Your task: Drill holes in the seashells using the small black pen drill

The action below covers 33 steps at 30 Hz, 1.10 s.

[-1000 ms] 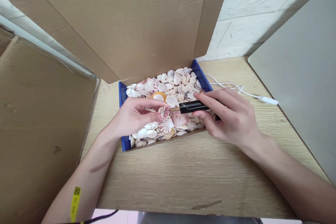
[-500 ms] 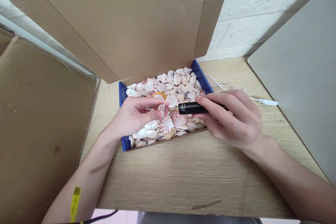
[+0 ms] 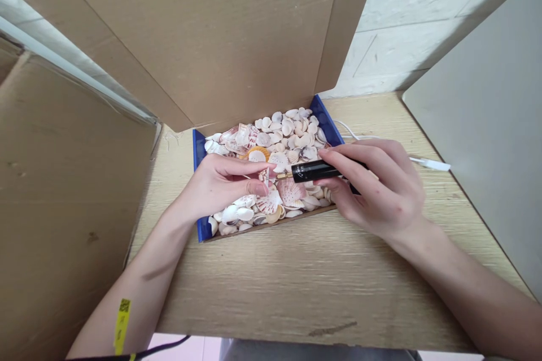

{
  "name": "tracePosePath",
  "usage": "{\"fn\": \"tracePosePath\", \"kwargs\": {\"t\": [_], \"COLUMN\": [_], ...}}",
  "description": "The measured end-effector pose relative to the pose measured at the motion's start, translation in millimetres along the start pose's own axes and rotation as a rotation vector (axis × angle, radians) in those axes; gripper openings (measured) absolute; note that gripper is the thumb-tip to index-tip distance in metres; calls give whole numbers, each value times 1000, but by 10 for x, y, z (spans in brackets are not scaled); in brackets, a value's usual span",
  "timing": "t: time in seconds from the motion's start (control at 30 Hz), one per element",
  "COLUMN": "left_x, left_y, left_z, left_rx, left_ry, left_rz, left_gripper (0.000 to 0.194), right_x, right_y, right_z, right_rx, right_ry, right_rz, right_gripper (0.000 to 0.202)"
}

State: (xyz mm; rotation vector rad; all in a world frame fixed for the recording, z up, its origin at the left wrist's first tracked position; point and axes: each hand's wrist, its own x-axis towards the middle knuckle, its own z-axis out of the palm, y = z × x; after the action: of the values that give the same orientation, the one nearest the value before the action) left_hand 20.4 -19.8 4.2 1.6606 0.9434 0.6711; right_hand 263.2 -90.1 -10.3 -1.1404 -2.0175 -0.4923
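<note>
Between thumb and fingers, my left hand [image 3: 220,183] pinches a small reddish-white shell [image 3: 265,175] above a box of shells. My right hand [image 3: 376,186] is closed around a black pen-shaped tool [image 3: 312,170] with a brass-coloured tip, which points left at the held shell. The tip's very end is too small to make out against the shell. Below both hands lies the shallow box with blue sides [image 3: 328,121], filled with several white, pink and spotted shells. An orange-rimmed shell [image 3: 263,152] lies just behind my left fingertips.
A cardboard panel [image 3: 220,34] rises behind the box, and another cardboard piece [image 3: 71,169] stands at the left. A white cable with a plug [image 3: 432,164] lies behind my right hand on the wooden table [image 3: 271,287]. A pale grey panel [image 3: 491,107] stands at the right.
My right hand and the black tool have shifted slightly right, away from the held shell. The shell has turned a little in my left fingers. The whole view has moved slightly.
</note>
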Motion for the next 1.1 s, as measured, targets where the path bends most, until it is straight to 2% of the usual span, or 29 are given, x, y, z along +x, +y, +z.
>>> {"fn": "tracePosePath", "kwargs": {"t": [0.17, 0.3, 0.67, 0.93, 1.1], "left_x": [6, 14, 34, 20, 1], "left_y": [6, 35, 19, 32, 42], "left_z": [20, 49, 18, -15, 27], "left_rx": [8, 47, 71, 13, -64], "left_ry": [-41, -97, -84, -108, -83], "left_rz": [42, 31, 301, 238, 150], "left_gripper": [33, 28, 42, 15, 25], "right_x": [-11, -10, -25, -50, -54], "right_y": [-75, -173, -171, -162, -159], "right_z": [10, 18, 25, 37, 33], "right_rx": [56, 85, 58, 61, 67], "right_ry": [-161, -270, -210, -197, -170], "right_rz": [67, 55, 88, 58, 74], "right_gripper": [26, 22, 23, 28, 28]}}
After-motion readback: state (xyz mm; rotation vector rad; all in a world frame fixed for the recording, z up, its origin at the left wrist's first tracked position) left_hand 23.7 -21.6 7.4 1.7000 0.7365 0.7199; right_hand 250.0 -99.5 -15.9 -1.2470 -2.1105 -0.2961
